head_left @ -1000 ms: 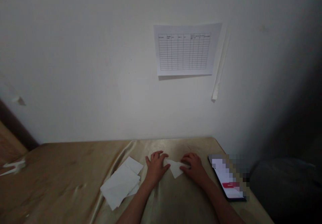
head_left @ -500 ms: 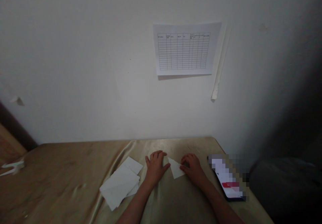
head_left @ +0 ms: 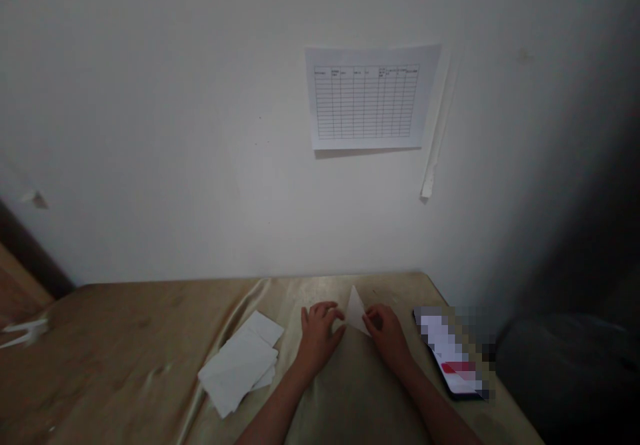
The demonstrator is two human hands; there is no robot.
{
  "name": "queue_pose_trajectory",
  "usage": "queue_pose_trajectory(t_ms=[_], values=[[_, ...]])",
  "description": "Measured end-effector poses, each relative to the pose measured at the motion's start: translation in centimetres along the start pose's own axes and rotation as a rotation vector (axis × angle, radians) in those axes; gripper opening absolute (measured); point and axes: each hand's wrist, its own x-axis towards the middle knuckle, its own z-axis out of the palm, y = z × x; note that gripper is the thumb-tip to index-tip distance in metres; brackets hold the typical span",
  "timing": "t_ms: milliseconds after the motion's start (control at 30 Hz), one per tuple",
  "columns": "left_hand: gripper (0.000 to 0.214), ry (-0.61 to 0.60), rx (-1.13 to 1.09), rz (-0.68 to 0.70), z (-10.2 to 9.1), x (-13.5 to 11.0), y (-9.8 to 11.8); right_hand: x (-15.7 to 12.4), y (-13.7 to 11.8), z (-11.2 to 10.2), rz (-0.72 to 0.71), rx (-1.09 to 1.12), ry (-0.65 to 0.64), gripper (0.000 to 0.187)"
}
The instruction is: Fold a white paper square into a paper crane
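Though creased, glossy cloth [head_left: 145,345] (wall [head_left: 175,132] behind).

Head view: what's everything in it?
Triangular paper: one, white, between hands.
Rectangular papers: several, white, left of hands.
Rectangular phone: one, black, table right.
Cloth-covered table: one, golden, below.
Gridded paper: one, white, wall.
Narrow strip: one, white, wall.
Small scrap: one, white, wall left.
Forked object: one, white, table left.
Wall: one, grey, behind.
Wooden piece: one, brown, left edge.
Bulky shape: one, dark, right edge.
Left hand, right hand: two, bare, lower centre.
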Motion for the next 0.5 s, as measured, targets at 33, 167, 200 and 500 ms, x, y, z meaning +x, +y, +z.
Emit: queue_pose_trajectory(t_ms=[33, 167, 200, 500], values=[[0.022, -0.009, -0.003, 0.014, 0.1, -0.1, 0.0, 0.0, -0.2, 0.0, 0.000, 0.014, 0.003, 0.016], [0.028, -0.053, -0.010, 0.012, 0.6, -0.2, 0.0, -0.1, -0.8, -0.1, -0.019, 0.083, -0.020, 0.016], [0.030, -0.063, -0.010, 0.003, 0.6, -0.2, -0.1, -0.1, -1.0, -0.1, -0.017, 0.103, -0.030, 0.015], [0.028, -0.084, -0.051, -0.040, 0.4, 0.1, 0.2, 0.1, -1.5, -0.3, -0.011, 0.171, -0.171, 0.014]])
